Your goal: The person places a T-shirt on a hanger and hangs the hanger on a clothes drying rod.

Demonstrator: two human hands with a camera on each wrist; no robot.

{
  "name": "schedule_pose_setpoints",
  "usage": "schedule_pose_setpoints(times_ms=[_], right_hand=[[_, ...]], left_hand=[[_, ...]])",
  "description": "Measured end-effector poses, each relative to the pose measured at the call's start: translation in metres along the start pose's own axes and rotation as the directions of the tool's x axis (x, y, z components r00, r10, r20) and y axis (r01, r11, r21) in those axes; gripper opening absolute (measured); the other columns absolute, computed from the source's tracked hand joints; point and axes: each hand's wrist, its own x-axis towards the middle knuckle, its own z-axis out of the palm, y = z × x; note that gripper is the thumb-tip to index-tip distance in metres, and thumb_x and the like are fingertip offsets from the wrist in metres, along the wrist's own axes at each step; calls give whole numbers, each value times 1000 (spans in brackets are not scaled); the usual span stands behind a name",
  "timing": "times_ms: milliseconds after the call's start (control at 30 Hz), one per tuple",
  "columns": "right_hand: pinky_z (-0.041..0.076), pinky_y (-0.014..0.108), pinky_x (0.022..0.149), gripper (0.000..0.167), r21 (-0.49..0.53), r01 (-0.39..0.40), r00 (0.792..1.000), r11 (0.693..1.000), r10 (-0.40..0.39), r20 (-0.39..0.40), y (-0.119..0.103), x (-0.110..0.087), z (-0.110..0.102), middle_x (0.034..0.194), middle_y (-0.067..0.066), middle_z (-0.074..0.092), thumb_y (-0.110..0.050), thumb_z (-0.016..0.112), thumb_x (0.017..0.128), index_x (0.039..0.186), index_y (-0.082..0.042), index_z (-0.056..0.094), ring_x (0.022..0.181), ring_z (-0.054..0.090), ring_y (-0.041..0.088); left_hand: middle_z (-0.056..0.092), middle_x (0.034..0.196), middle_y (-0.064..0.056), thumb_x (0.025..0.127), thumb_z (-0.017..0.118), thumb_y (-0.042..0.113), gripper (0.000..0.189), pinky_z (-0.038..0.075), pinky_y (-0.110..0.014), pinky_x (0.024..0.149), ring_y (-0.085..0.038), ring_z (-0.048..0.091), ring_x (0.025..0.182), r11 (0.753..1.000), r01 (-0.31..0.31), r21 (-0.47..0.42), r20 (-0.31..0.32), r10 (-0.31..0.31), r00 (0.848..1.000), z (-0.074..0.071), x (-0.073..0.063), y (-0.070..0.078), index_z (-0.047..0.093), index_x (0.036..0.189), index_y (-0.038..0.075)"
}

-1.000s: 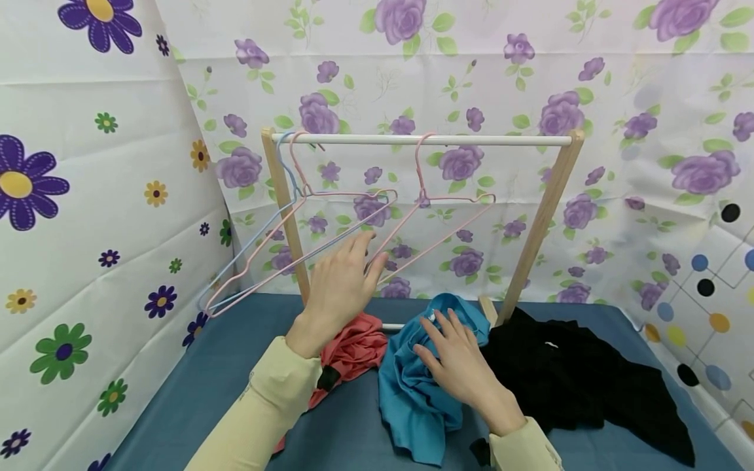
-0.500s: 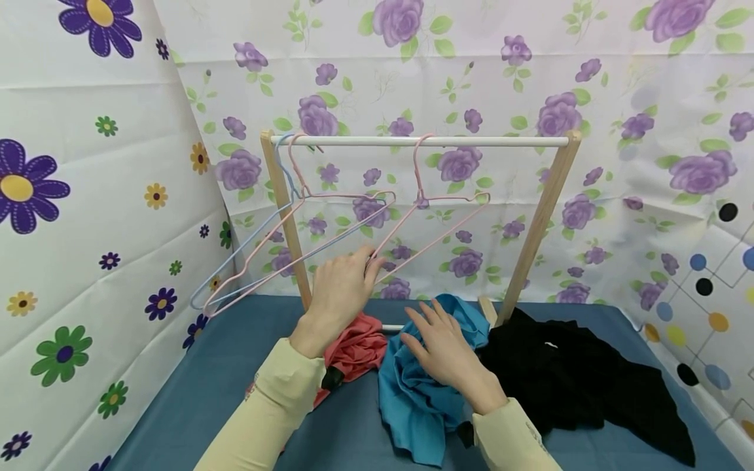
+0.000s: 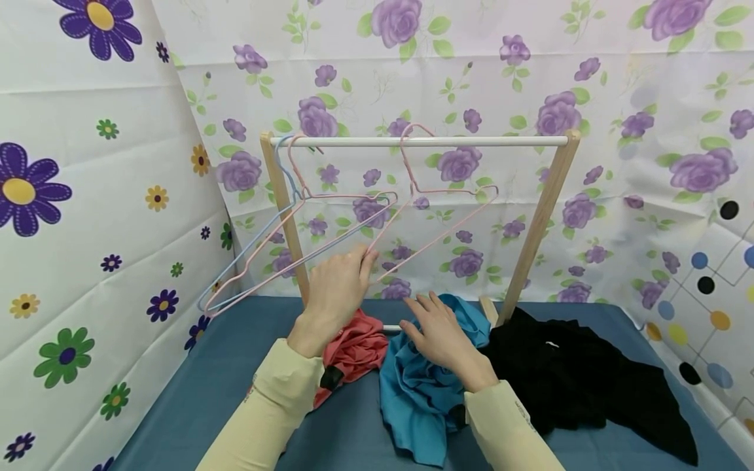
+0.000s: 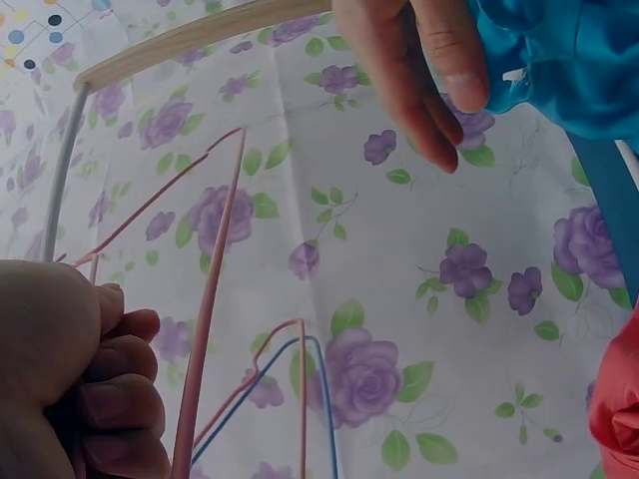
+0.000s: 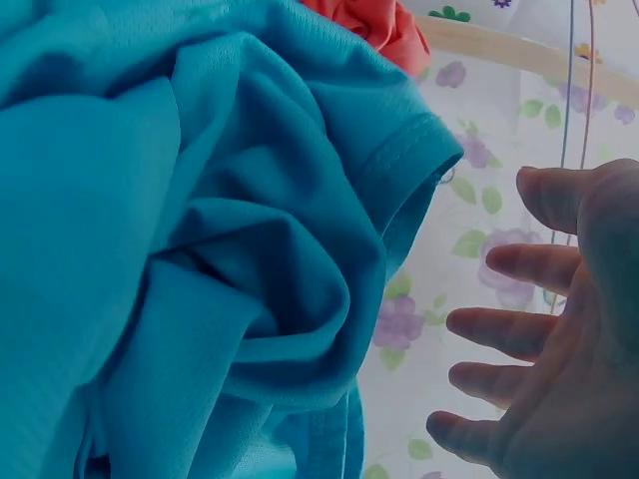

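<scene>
In the head view my left hand (image 3: pixel 332 294) grips the near left end of a pink clothes hanger (image 3: pixel 444 190), whose hook rises above the rack's white bar. The left wrist view shows the fingers curled round that pink hanger (image 4: pixel 208 299). My right hand (image 3: pixel 444 337) is held over a crumpled blue garment (image 3: pixel 412 409). Its fingers are spread and hold nothing, as the right wrist view of the right hand (image 5: pixel 559 319) shows. A second pink hanger (image 3: pixel 341 195) and a blue hanger (image 3: pixel 244 252) hang at the bar's left end.
The clothes rack (image 3: pixel 538 222) has wooden legs and a white top bar (image 3: pixel 489 141). A red garment (image 3: pixel 360 350) lies left of the blue one, a black garment (image 3: pixel 577 386) right of it. All lie on a blue-covered table (image 3: pixel 206 366) before flowered sheets.
The gripped hanger's hook has risen off the bar and shifted slightly left. My left hand has closed on the hanger's end. My right hand has moved a little left.
</scene>
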Motion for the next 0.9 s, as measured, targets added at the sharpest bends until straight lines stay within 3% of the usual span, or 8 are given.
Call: schedule_pose_setpoints(times_ms=[400,700,900], right_hand=[[24,60,109,52,4,50,999,999,-50,-1,-3,15,7,145,20,44,-34,53,102,146,-9,44,140,26,43],[28,51,110,46,97,55,998,994,-57,25,-12,32,13,143,14,48,-26,53,103,145,-9,46,140,31,36],[35,47,107,42,155,31,997,987,-41,61,-17,47,18,141,13,51,-25,50,104,143,-8,48,133,43,31]], left_hand=[[34,48,2,104,48,34,38,20,-30,37,-15,30,36,1000,2,-2,-97,-2,995,-15,-5,-6,45,71,16],[30,47,4,103,51,30,37,17,-30,37,-13,24,36,1000,-14,-7,-206,12,979,-23,-26,-20,47,71,13],[26,47,5,102,53,29,37,17,-29,38,-12,22,36,1000,-15,14,-250,18,968,-27,-42,-30,44,70,14]])
